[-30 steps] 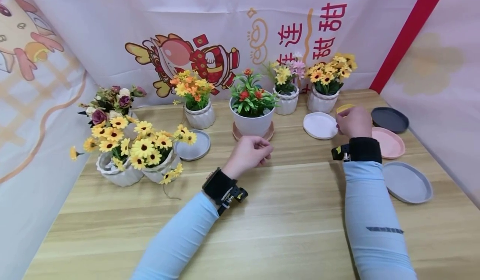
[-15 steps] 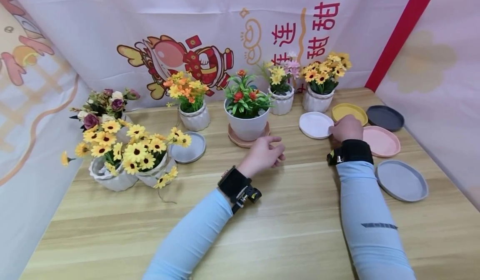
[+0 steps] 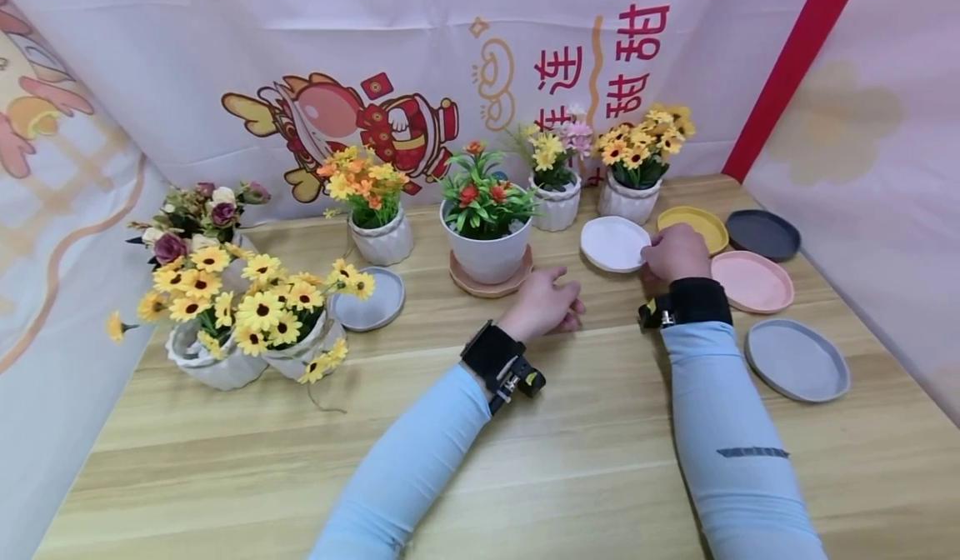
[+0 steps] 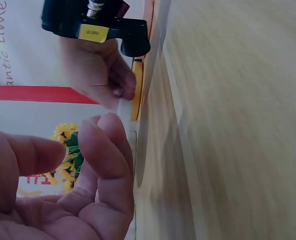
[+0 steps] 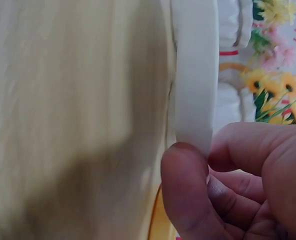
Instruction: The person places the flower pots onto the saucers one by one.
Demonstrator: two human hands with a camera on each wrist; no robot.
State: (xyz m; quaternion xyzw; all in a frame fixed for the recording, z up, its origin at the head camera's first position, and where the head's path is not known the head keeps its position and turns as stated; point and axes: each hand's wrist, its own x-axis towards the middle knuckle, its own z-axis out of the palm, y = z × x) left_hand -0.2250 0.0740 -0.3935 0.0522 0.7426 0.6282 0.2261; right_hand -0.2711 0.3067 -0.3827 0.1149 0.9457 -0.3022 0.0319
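Observation:
At the right of the head view, my right hand pinches the near right rim of a white saucer. The right wrist view shows thumb and finger on either side of that saucer's edge; a shadow falls on the table beside it. My left hand hovers low over the table, fingers loosely bent and holding nothing, just right of a terracotta-pink saucer. On that saucer stands a white pot with a red-flowered plant. From the left wrist, the thumb and fingertips are apart.
Yellow, dark grey, pink and grey saucers lie at the right. Several potted flowers line the back. At left, yellow daisy pots stand by a grey saucer. A cloth wall closes the back.
My right hand has come down from over the yellow saucer and shifted the white saucer left. My left hand has moved right, away from the red-flowered pot. The head view has turned slightly.

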